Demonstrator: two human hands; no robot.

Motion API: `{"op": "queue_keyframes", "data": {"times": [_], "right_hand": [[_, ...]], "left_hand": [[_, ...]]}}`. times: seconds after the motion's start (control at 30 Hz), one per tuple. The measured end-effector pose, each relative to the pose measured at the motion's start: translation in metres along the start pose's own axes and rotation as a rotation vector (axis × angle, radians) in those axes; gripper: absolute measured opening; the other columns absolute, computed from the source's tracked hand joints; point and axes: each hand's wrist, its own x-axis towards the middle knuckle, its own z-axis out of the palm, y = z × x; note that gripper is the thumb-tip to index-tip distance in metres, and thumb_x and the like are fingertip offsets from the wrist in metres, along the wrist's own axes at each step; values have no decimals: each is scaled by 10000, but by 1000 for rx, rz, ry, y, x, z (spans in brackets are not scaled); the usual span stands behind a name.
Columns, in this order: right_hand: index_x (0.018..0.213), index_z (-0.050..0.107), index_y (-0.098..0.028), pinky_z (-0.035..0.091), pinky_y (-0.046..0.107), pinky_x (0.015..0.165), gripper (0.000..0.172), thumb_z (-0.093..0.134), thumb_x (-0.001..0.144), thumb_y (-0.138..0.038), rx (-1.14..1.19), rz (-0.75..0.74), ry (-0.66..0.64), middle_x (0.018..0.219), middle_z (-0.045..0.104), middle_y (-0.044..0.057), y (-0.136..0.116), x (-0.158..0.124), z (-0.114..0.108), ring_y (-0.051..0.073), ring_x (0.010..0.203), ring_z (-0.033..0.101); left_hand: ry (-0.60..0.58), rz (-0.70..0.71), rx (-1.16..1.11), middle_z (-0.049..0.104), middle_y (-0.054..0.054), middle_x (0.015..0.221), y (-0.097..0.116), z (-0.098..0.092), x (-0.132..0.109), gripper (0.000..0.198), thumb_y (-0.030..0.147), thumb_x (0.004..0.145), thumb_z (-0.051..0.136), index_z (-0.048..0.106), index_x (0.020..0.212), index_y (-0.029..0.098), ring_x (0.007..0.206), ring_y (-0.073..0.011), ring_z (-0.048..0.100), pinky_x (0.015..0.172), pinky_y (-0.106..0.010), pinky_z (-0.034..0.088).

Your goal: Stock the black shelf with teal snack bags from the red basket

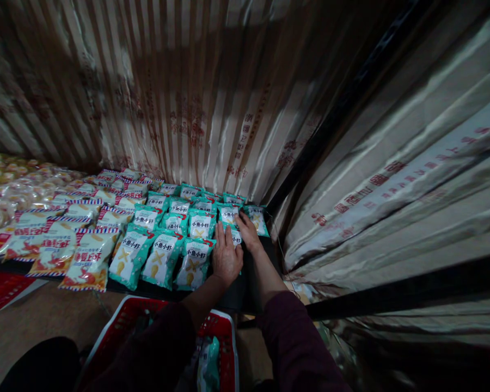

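Rows of teal snack packets [163, 258] lie flat on a low dark shelf [237, 296]. My left hand [226, 256] rests palm down, fingers stretched out, on a teal packet [234, 235] at the right end of the front rows. Just beyond it, my right hand [248, 231] lies flat with fingers extended, touching that packet and the packet [258, 216] next to it. Both arms wear dark maroon sleeves.
White, red and blue snack packets [85, 261] fill the shelf to the left, with yellowish packets [0, 185] further left. A red plastic basket [222, 326] holding a teal packet stands below on the floor. Striped satin curtains [179, 98] hang behind and right.
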Motion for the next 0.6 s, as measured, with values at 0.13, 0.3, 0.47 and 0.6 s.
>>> {"op": "queue_keyframes", "data": {"times": [0.13, 0.3, 0.47, 0.6], "right_hand": [[1158, 619, -228, 382, 423, 1018, 552, 588, 728, -574, -12, -25, 19, 1237, 614, 70, 2, 0, 0, 245, 1167, 543], [1188, 593, -222, 388, 427, 1020, 557, 565, 748, -562, -11, -64, 71, 1236, 615, 68, 6, -3, -2, 235, 1150, 555], [1207, 575, -179, 427, 388, 984, 567, 524, 775, -542, 23, -93, 131, 1264, 589, 111, 6, -15, -7, 230, 1127, 568], [1204, 570, -178, 399, 400, 1004, 556, 473, 799, -547, -32, -147, 211, 1253, 593, 105, 7, -32, -12, 229, 1138, 550]], "left_hand": [[-4, -2, 16, 201, -202, 1515, 0, 1, 0, 571, 159, 807, 457, 352, 1356, 38, 1420, -301, 106, 1133, -470, 257], [8, 44, 40, 198, -184, 1520, -3, 0, -2, 563, 181, 836, 435, 325, 1376, 66, 1422, -296, 92, 1128, -502, 251], [14, 100, 79, 215, -184, 1516, -4, 1, -5, 516, 185, 868, 404, 344, 1365, 64, 1423, -277, 100, 1142, -480, 229], [5, 143, 114, 237, -195, 1505, -5, 4, -7, 485, 192, 887, 391, 355, 1355, 70, 1421, -277, 111, 1134, -493, 242]]}}
